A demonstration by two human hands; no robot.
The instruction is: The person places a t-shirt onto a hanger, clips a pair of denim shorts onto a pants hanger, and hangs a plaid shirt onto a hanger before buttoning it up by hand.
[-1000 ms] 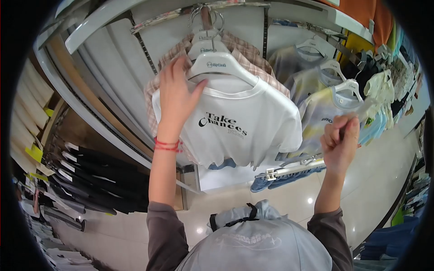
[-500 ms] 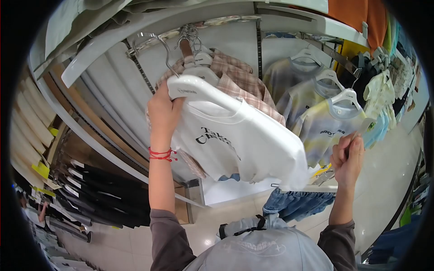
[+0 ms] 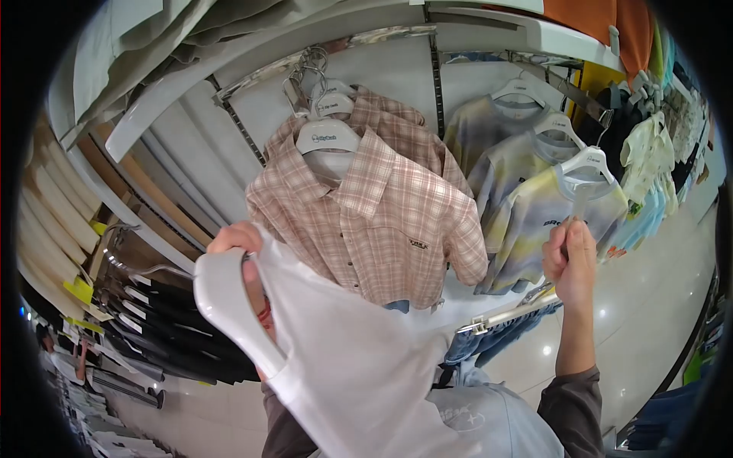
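Observation:
My left hand (image 3: 238,243) grips a white hanger (image 3: 221,301) near its neck, its metal hook pointing left. A white T-shirt (image 3: 343,359) hangs from it, tilted close to my body and covering part of my forearm. My right hand (image 3: 571,259) is closed around a small, thin, translucent strip (image 3: 580,200) that sticks up from the fingers; its kind is unclear. Behind that hand hangs a yellow and grey tie-dye shirt (image 3: 546,217). A pink plaid shirt (image 3: 359,221) on a white hanger faces me beyond the T-shirt.
The plaid shirts hang on a metal rail arm below a white shelf (image 3: 321,19). Jeans (image 3: 500,340) hang low in front of me. Black trousers (image 3: 183,336) and cream garments (image 3: 57,221) line the left. More clothes (image 3: 649,153) hang at the right.
My left hand has brought the white T-shirt and hanger away from the rail, down and left toward me, uncovering the plaid shirt. My right hand shifted slightly left.

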